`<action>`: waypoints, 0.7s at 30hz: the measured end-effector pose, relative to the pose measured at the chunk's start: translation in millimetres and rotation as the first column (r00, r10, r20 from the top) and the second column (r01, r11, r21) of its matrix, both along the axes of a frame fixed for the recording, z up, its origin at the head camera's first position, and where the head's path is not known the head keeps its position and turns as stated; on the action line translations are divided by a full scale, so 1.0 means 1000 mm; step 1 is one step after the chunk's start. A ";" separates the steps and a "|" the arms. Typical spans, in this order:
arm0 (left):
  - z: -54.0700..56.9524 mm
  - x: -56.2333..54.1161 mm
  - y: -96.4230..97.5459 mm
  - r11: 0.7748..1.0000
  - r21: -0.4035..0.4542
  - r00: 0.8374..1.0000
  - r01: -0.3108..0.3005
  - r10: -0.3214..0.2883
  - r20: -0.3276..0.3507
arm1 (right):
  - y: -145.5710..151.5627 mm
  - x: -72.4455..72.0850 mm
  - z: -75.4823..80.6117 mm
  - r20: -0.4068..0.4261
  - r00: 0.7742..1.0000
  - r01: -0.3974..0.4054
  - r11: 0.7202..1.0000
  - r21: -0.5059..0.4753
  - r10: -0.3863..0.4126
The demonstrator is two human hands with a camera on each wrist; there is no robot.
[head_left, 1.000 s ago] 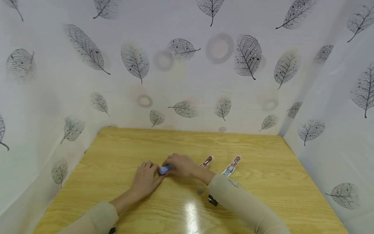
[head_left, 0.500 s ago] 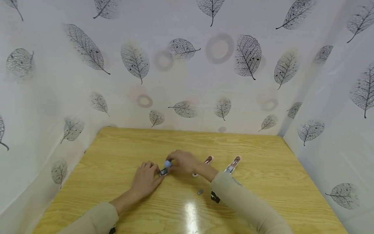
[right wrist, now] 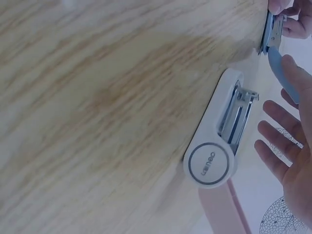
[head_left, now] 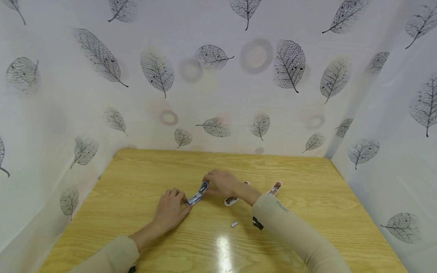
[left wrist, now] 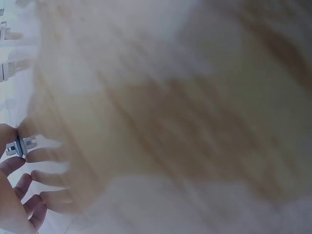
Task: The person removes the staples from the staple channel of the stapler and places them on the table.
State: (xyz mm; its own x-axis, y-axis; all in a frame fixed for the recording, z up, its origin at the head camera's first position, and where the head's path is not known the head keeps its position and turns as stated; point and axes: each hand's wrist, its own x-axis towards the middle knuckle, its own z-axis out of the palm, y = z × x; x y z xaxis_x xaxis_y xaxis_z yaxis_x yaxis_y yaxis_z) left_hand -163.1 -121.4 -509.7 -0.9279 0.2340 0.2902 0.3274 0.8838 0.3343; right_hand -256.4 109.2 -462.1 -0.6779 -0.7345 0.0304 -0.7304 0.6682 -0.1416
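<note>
A blue stapler (head_left: 195, 198) lies opened out above the table, its top arm swung up and away from the metal base. My left hand (head_left: 168, 208) pinches the base end between thumb and fingers. With thumb and index finger, my right hand (head_left: 223, 184) holds the far end of the blue top arm. In the right wrist view, the blue top arm (right wrist: 282, 73) rests under the right thumb, and the other right-hand fingers (right wrist: 280, 122) are spread. The left wrist view shows the stapler (left wrist: 20, 147) small at the left edge, between fingertips.
A white-and-pink stapler (right wrist: 209, 163) stands opened close to my right wrist, partly hidden in the head view. Another opened pink stapler (head_left: 274, 188) lies farther right. A small strip of staples (head_left: 234, 224) sits on the wooden table (head_left: 153, 167). Leaf-patterned cloth (head_left: 218, 94) surrounds the table.
My right hand has moved up and right, swinging the blue stapler's top arm away from its base and exposing the metal inside. The left hand stays in place.
</note>
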 end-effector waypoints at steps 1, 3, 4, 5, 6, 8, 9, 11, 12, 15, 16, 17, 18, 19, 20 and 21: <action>0.000 0.000 0.000 1.000 0.002 1.000 -0.001 0.001 0.003 | 0.001 -0.001 0.000 -0.013 1.000 -0.002 1.000 0.010 0.002; 0.000 0.000 0.000 1.000 0.005 1.000 -0.002 0.002 0.005 | 0.002 -0.002 0.000 -0.025 1.000 0.002 1.000 0.031 -0.001; -0.001 0.000 0.000 1.000 0.008 1.000 -0.002 0.002 0.007 | 0.003 -0.003 0.000 -0.034 0.999 0.002 0.999 0.043 0.000; -0.001 0.000 0.000 1.000 0.009 1.000 -0.002 0.002 0.008 | 0.004 -0.003 -0.001 -0.039 0.999 0.004 0.999 0.052 -0.002; -0.001 0.000 0.000 1.000 0.011 1.000 -0.002 0.002 0.010 | 0.004 -0.004 -0.002 -0.046 0.999 0.006 0.998 0.061 -0.003; -0.002 -0.001 0.000 1.000 0.013 1.000 -0.003 0.002 0.011 | 0.006 -0.005 -0.004 -0.057 0.998 0.012 0.997 0.079 -0.008; -0.001 -0.001 0.000 1.000 0.013 1.000 -0.003 0.002 0.011 | 0.007 -0.005 -0.005 -0.060 0.998 0.014 0.996 0.083 -0.009; -0.002 0.000 0.000 1.000 0.009 1.000 -0.004 0.003 0.014 | 0.009 -0.006 -0.008 -0.067 0.998 0.017 0.995 0.096 -0.010; -0.002 0.000 0.000 1.000 0.007 1.000 -0.004 0.004 0.015 | 0.010 -0.006 -0.009 -0.067 0.998 0.017 0.995 0.100 -0.010; -0.002 0.000 0.001 1.000 0.001 1.000 -0.006 0.006 0.023 | 0.012 -0.007 -0.013 -0.072 0.997 0.014 0.995 0.099 -0.007; -0.001 0.000 0.001 1.000 0.001 1.000 -0.007 0.007 0.027 | 0.012 -0.007 -0.014 -0.073 0.997 0.015 0.995 0.100 -0.008; -0.001 0.000 0.001 1.000 0.000 1.000 -0.008 0.008 0.030 | 0.012 -0.007 -0.015 -0.074 0.997 0.015 0.995 0.096 -0.008; -0.001 0.000 0.001 1.000 0.002 0.999 -0.009 0.009 0.032 | 0.012 -0.007 -0.015 -0.071 0.997 0.015 0.996 0.090 -0.008; -0.001 0.000 0.001 1.000 0.003 0.999 -0.010 0.010 0.033 | 0.012 -0.007 -0.015 -0.070 0.997 0.017 0.996 0.083 -0.011; -0.001 0.000 0.001 1.000 0.004 0.999 -0.011 0.011 0.032 | 0.013 -0.007 -0.015 -0.069 0.997 0.021 0.997 0.073 -0.016; -0.001 0.000 0.001 1.000 0.005 0.999 -0.012 0.012 0.032 | 0.013 -0.007 -0.014 -0.069 0.997 0.028 0.998 0.064 -0.023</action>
State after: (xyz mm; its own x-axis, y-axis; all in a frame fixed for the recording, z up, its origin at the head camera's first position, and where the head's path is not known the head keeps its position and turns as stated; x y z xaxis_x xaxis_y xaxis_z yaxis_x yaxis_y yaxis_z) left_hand -163.4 -120.1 -511.0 -0.9393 0.2213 0.2621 0.3060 0.8857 0.3492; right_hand -263.1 122.2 -476.3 -0.6944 -0.7190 0.0300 -0.7195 0.6928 -0.0482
